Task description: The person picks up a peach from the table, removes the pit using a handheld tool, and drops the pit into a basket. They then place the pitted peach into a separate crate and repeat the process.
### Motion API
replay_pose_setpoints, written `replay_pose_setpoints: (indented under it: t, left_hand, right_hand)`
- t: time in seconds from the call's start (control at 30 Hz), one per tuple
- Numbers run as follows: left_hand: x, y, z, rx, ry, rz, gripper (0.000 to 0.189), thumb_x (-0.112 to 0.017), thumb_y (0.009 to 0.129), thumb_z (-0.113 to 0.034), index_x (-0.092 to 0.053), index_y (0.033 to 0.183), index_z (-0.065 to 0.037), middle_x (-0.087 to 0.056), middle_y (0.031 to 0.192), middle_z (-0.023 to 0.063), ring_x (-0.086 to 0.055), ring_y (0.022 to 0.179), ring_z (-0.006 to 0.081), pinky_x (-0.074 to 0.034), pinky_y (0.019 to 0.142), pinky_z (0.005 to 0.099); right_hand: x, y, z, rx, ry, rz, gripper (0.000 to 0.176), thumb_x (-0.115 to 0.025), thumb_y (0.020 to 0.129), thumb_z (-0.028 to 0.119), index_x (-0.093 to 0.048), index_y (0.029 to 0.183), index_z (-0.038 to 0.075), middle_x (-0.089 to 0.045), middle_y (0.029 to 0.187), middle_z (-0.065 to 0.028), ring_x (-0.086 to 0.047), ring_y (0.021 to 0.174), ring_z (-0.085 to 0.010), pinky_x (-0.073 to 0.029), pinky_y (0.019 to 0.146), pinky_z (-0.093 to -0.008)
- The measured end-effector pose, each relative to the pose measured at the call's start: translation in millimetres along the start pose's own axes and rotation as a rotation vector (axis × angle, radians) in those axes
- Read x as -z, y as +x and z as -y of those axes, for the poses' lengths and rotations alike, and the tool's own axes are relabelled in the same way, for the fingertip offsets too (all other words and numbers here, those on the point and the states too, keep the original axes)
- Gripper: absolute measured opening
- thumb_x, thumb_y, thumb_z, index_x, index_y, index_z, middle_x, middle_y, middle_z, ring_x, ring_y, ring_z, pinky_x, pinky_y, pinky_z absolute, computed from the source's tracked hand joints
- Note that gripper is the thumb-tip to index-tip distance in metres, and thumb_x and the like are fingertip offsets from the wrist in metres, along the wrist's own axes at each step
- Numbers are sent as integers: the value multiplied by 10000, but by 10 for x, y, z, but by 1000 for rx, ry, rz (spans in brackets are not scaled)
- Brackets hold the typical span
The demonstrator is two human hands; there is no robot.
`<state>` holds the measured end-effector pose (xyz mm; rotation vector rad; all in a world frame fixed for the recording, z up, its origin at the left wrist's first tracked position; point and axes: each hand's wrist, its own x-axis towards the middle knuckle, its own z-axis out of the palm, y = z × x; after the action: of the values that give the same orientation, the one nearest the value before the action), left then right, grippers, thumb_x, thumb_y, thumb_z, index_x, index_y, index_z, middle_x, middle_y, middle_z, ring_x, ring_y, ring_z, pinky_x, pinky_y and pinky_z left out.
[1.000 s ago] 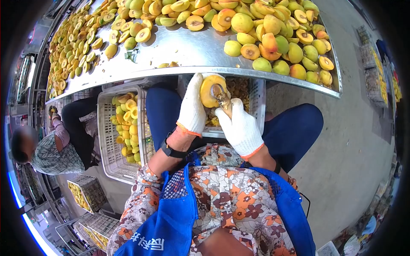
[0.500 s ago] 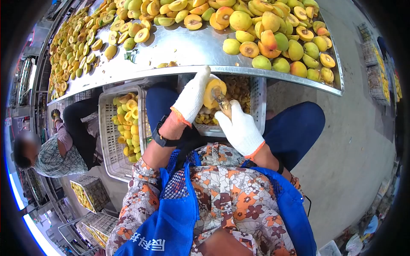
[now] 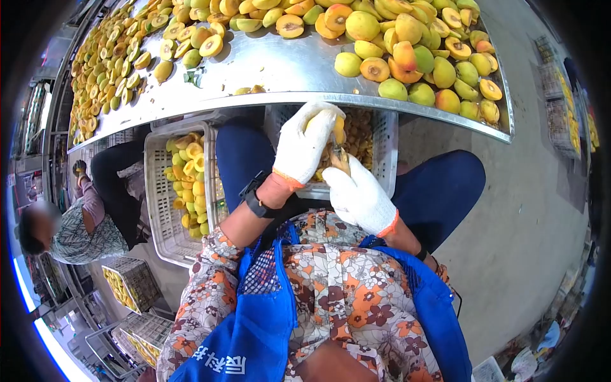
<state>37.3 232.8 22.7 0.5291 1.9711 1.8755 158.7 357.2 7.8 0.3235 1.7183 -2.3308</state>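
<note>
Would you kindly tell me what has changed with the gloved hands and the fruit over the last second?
The left hand, in a white knit glove, has turned over, rolling the yellow peach half so its cut face, open to view earlier, is now mostly hidden behind the glove. The right hand still holds the metal pitting tool against the fruit, above the white plastic crate.

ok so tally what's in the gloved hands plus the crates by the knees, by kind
white knit gloves: 2
yellow fruit: 1, in the left hand
small brownish tool: 1, in the right hand
white plastic crates: 2
total: 6
</note>
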Motion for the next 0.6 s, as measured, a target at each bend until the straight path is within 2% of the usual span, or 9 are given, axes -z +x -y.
replay_pose_setpoints:
  t: [0.07,0.13,0.2,0.27,0.33,0.4,0.47,0.5,0.6]
  left_hand:
    - [14,28,68,43,-54,31,334,-457,1071,-260,-661,1081,4,-681,894,82,-637,805,129,-512,747,254]
    - [-2,11,142,67,-85,10,324,-465,1072,-255,-664,1078,1,-679,894,77,-635,804,125,-512,745,257]
    - [-10,-6,179,114,-134,-36,305,-480,1072,-246,-668,1071,-5,-674,894,67,-631,803,118,-512,741,264]
    - [-95,-48,146,39,-56,-130,292,-487,1073,-240,-675,1069,-16,-678,905,53,-622,804,107,-504,731,257]
    - [-135,-72,167,65,-26,-258,279,-492,1071,-234,-680,1069,-27,-682,922,40,-608,801,91,-498,724,252]
    - [-137,-102,182,56,-11,-267,266,-493,1071,-227,-681,1082,-39,-685,946,30,-601,812,80,-495,726,250]
    - [-131,-113,169,-139,137,-299,291,-479,1076,-253,-679,1091,-42,-679,958,36,-595,819,74,-493,736,250]
    - [-94,-99,165,-141,138,-301,291,-479,1076,-253,-679,1091,-42,-679,958,36,-595,819,74,-493,736,250]
    - [52,-18,168,-38,-52,-82,293,-480,1076,-252,-655,1112,-21,-677,965,65,-621,851,117,-509,787,267]
  right_hand:
    - [14,12,31,67,54,-3,199,-599,1033,220,-575,1174,83,-550,721,12,-494,544,-90,-401,489,-262]
    - [52,-33,161,-365,553,149,158,-570,1054,234,-557,1190,156,-514,697,40,-451,481,-64,-334,413,-237]
    - [3,-18,142,-317,456,113,149,-556,1062,248,-546,1193,176,-495,686,45,-437,465,-62,-314,398,-234]
    - [-41,10,168,-260,355,86,141,-541,1071,261,-535,1195,196,-476,674,50,-422,450,-60,-295,383,-231]
    - [-63,5,226,-370,460,90,152,-523,1078,279,-530,1134,138,-452,668,44,-362,438,-55,-257,375,-229]
    - [-40,-4,175,-379,471,83,192,-479,1092,284,-542,1143,110,-444,665,41,-363,445,-56,-257,379,-228]
    - [-22,-7,168,-463,591,209,248,-435,1105,315,-549,1101,95,-437,636,35,-342,411,-54,-250,369,-235]
    - [-4,8,177,-462,589,210,248,-435,1105,315,-549,1101,95,-437,636,35,-342,411,-54,-250,369,-235]
    - [39,63,233,-477,705,323,276,-408,1111,334,-543,1061,98,-409,584,41,-311,371,-49,-234,353,-239]
